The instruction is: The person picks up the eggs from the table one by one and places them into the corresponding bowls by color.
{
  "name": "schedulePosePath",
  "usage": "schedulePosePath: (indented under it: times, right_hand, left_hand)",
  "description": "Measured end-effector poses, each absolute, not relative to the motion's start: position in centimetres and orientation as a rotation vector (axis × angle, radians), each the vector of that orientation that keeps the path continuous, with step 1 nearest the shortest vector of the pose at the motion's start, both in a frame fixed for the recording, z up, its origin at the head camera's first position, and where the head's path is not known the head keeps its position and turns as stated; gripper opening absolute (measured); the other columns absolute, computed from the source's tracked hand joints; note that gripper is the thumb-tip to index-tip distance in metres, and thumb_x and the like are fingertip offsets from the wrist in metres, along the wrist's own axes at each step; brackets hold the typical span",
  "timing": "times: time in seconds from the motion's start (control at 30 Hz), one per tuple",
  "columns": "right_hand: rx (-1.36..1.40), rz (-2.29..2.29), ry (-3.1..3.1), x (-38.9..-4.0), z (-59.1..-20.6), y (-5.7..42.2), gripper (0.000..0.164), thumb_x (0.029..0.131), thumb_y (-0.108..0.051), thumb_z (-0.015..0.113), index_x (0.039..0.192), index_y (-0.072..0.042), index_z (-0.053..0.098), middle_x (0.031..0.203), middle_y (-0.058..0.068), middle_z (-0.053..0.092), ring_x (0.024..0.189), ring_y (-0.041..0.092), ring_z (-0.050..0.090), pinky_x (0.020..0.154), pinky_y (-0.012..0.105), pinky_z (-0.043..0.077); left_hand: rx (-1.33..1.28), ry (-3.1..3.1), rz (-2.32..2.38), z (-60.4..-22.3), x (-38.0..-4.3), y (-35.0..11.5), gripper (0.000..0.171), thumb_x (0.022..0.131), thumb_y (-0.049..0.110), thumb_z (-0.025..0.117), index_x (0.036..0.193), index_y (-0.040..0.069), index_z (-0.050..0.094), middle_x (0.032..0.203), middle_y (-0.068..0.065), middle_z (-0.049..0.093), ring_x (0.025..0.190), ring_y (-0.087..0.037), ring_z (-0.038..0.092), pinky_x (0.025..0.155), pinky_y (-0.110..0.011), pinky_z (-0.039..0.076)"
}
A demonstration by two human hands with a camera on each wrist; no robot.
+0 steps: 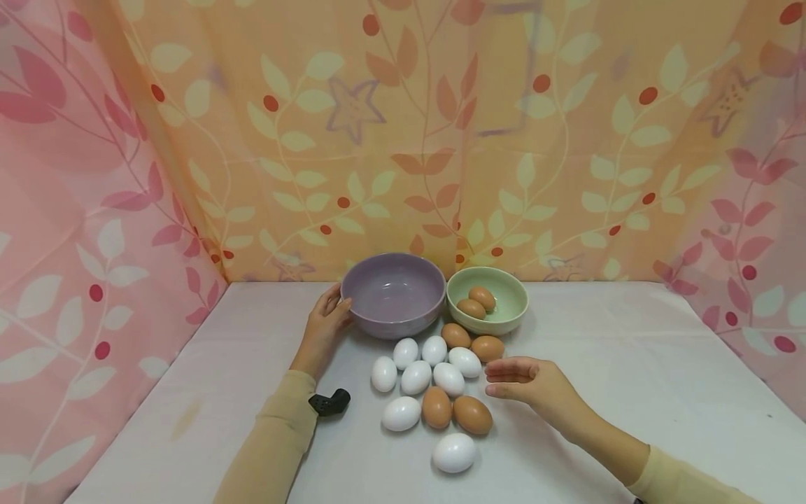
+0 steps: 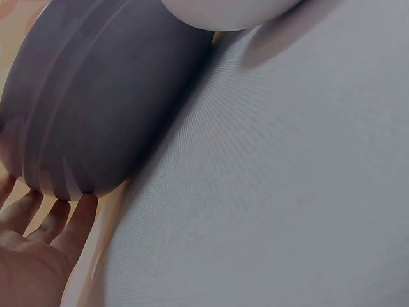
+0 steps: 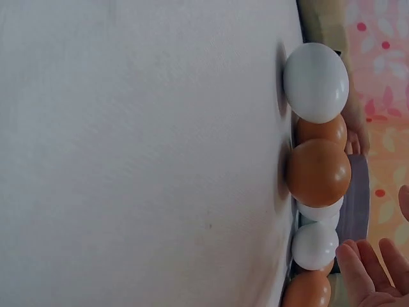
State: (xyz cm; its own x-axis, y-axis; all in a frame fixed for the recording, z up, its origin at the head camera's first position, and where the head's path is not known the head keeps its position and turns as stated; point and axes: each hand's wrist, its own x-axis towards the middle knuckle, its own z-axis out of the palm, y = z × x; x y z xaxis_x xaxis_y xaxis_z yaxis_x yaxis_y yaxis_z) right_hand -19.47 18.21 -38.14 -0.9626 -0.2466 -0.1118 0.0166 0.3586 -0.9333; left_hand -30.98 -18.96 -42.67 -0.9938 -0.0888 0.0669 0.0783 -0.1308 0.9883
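My left hand (image 1: 326, 325) is at the left side of a purple bowl (image 1: 393, 325). In the left wrist view, its extended fingertips (image 2: 82, 208) touch the bowl's outer wall. Beside it, a smaller green bowl (image 1: 513, 308) holds two brown eggs (image 1: 481, 299). Several white eggs (image 1: 415, 378) and brown eggs (image 1: 472, 415) lie loose on the table in front of the bowls. My right hand (image 1: 535, 385) hovers just right of the group with fingers extended and nothing in them, its fingertips close to a white egg (image 1: 464, 362). In the right wrist view its fingers (image 3: 354, 268) appear at lower right.
A white cloth covers the table (image 1: 598, 350). Patterned curtains (image 1: 403, 140) stand behind and at both sides. A black device (image 1: 330, 402) sits at the left wrist. The nearest white egg (image 1: 455, 453) lies apart at the front of the group.
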Motion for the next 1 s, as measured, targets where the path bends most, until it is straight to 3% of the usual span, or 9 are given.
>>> schedulePosePath:
  times: [0.53, 0.73, 1.0]
  right_hand:
    - [-0.28, -1.604, 2.306, -18.3, -39.7, 17.9, 0.05, 0.083, -0.023, 0.08, 0.122, 0.005, 0.065, 0.112, 0.015, 0.074, 0.1, 0.01, 0.07, 0.081, 0.017, 0.054]
    - [-0.293, -1.615, 2.263, -18.1, -40.2, 17.6, 0.052, 0.082, -0.021, 0.082, 0.123, 0.006, 0.064, 0.117, 0.016, 0.072, 0.1, 0.011, 0.069, 0.08, 0.02, 0.055]
    - [-0.299, -1.631, 2.23, -18.1, -40.5, 17.3, 0.055, 0.08, -0.019, 0.083, 0.124, 0.008, 0.063, 0.118, 0.016, 0.071, 0.104, 0.016, 0.068, 0.082, 0.022, 0.056]
  left_hand:
    - [0.024, -1.981, -2.293, -42.8, -31.0, -18.9, 0.062, 0.099, 0.023, 0.062, 0.154, 0.015, 0.035, 0.161, -0.006, 0.035, 0.129, -0.015, 0.05, 0.091, -0.022, 0.052]
    - [0.036, -2.003, -2.265, -42.9, -31.0, -18.9, 0.061, 0.099, 0.024, 0.062, 0.154, 0.015, 0.035, 0.161, -0.006, 0.035, 0.122, -0.01, 0.053, 0.091, -0.022, 0.052]
    - [0.031, -1.997, -2.271, -42.8, -31.1, -18.9, 0.06, 0.1, 0.021, 0.06, 0.154, 0.014, 0.034, 0.162, -0.007, 0.033, 0.134, -0.019, 0.047, 0.091, -0.022, 0.051]
